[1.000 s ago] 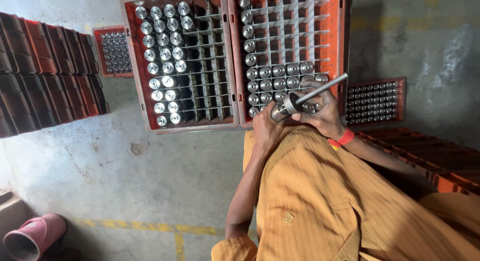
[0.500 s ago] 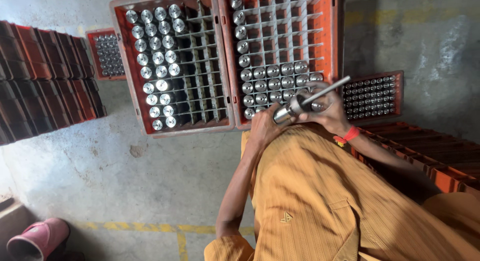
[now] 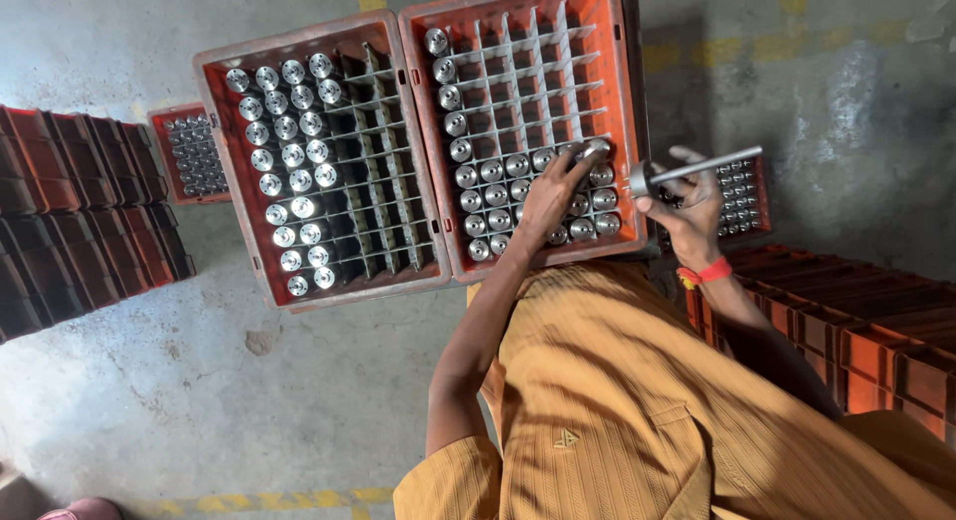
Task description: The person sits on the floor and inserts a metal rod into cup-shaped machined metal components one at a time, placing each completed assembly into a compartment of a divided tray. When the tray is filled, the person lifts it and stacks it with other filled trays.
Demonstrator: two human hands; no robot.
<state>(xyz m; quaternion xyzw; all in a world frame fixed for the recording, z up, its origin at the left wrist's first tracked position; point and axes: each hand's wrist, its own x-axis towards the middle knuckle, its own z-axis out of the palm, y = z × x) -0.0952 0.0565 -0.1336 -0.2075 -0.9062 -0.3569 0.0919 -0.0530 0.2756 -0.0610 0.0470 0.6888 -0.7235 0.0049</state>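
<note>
**Left hand down in the crate, right hand holding the rod off its edge**

The divided orange crate (image 3: 518,131) under my left hand sits flush against a second orange crate (image 3: 319,161) on its left, the two rims touching with no gap; its right rim ends just short of my right hand, and beyond that lies a smaller tray of parts (image 3: 742,196) on the floor; stacked dark crates (image 3: 80,221) stand well apart to the far left, with bare concrete floor (image 3: 199,400) open below both crates; most cells in the upper part of the right crate are unfilled, the metal cylinders (image 3: 498,196) crowding only its lower rows and left column.

Half a second ago both hands met on the rod over the crate's right rim; now they have parted, and my left has gone into the crate.

My left hand (image 3: 558,191) reaches forward on a straight arm, fingers curled down around a cylinder in the lower rows; my right hand (image 3: 687,206), a red band at the wrist, is closed around a metal rod with a flanged end (image 3: 697,169), held roughly level beside the crate.
</note>
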